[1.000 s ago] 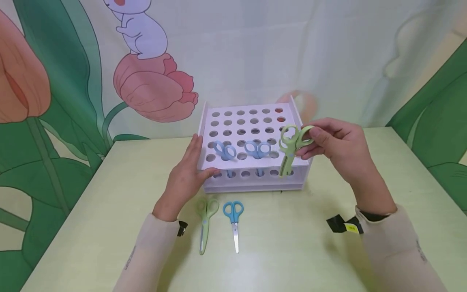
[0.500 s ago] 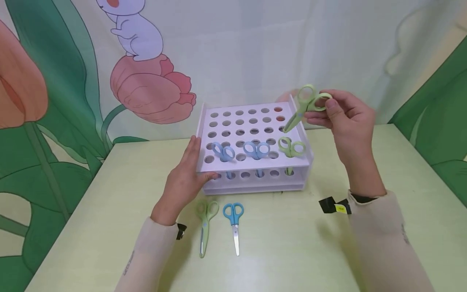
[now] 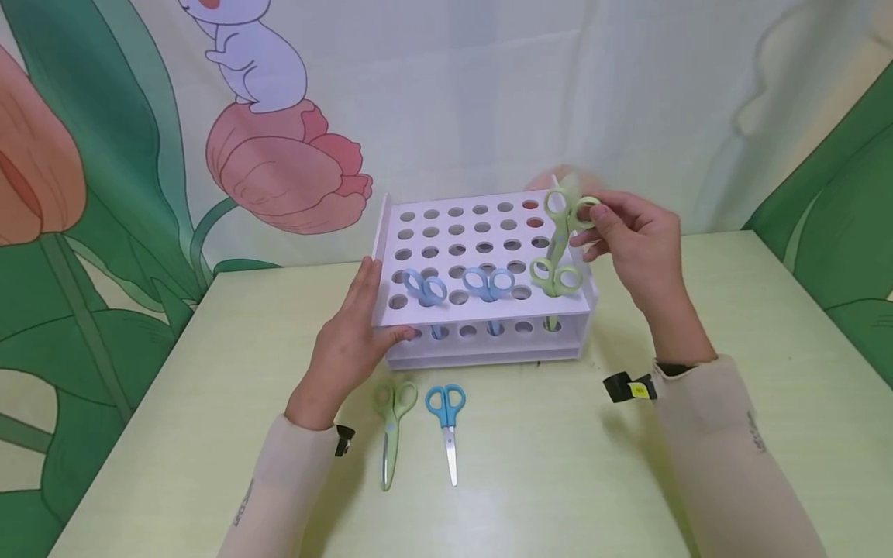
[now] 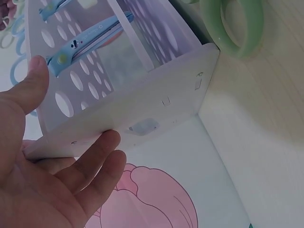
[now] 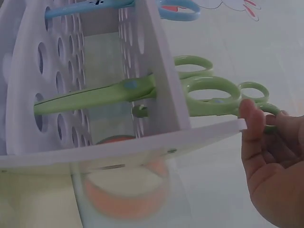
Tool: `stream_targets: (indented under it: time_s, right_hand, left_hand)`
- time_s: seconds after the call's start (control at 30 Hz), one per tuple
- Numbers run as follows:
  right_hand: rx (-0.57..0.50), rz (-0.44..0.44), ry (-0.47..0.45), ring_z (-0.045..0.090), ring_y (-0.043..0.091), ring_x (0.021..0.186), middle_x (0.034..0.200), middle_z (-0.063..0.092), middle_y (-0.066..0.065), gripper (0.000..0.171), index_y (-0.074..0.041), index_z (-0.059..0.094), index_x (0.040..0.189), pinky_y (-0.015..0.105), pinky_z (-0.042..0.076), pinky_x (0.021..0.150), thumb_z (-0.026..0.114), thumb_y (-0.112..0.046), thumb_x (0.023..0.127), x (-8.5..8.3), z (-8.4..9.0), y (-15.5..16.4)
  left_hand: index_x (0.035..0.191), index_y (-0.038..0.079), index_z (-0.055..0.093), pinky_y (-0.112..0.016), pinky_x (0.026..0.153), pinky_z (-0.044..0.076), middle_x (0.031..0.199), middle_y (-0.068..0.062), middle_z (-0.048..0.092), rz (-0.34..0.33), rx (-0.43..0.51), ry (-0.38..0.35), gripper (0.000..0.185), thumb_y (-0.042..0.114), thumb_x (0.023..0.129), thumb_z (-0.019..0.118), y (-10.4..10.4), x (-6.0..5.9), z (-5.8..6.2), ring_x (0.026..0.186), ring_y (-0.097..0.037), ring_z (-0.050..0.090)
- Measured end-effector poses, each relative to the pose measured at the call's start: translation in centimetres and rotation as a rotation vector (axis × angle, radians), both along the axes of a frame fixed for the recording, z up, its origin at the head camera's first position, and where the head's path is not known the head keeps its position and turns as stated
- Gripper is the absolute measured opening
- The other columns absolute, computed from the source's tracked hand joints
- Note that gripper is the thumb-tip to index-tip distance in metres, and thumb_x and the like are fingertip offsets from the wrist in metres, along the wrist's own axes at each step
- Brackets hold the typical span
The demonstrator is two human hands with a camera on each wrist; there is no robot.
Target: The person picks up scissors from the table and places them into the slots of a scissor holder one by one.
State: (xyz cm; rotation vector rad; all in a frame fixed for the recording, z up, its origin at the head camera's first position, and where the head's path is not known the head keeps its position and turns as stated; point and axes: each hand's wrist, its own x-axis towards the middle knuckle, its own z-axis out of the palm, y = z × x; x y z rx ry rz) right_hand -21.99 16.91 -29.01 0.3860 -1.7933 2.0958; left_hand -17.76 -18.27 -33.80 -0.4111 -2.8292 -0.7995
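Note:
My right hand pinches one finger loop of green scissors, blades pointing down over the right side of a white rack with round holes. In the right wrist view, the blade tip of these scissors pokes just through the top panel. Right in front, another pair of green scissors stands in a front-row hole. Two light blue pairs of scissors stand farther left in the rack. My left hand rests on the rack's left side, fingers extended along the wall, thumb at the front edge.
On the table before the rack lie green scissors and blue-handled scissors with metal blades. A patterned curtain hangs close behind the rack.
The front green scissors went from my right hand into a front-row hole. My right hand then had another green pair above the rack, and has lowered it leftward to a hole behind.

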Motion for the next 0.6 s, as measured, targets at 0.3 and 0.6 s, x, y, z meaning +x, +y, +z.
stream_targets:
  time_s: [0.3,0.6]
  right_hand:
    - [0.388,-0.135,-0.201,0.042,0.012,0.043,0.094,0.075,-0.006,0.026,-0.008,0.076,0.116,0.022,0.035,0.040,0.072,-0.024,0.097,-0.5,-0.8,-0.1]
    - [0.573,-0.140,-0.304,0.056,0.016,0.095,0.113,0.072,0.007,0.035,-0.007,0.076,0.119,0.022,0.046,0.069,0.074,-0.032,0.095,-0.7,-1.3,-0.2]
  left_hand:
    - [0.164,0.012,0.010,-0.054,0.096,0.046,0.169,-0.007,0.005,0.007,0.029,-0.045,0.109,0.041,0.086,0.080,-0.1,0.0,0.1,0.146,-0.033,0.031]
    - [0.163,0.011,0.010,-0.053,0.095,0.047,0.169,-0.007,0.005,0.004,0.028,-0.048,0.109,0.041,0.086,0.080,0.0,0.0,0.3,0.145,-0.033,0.033]
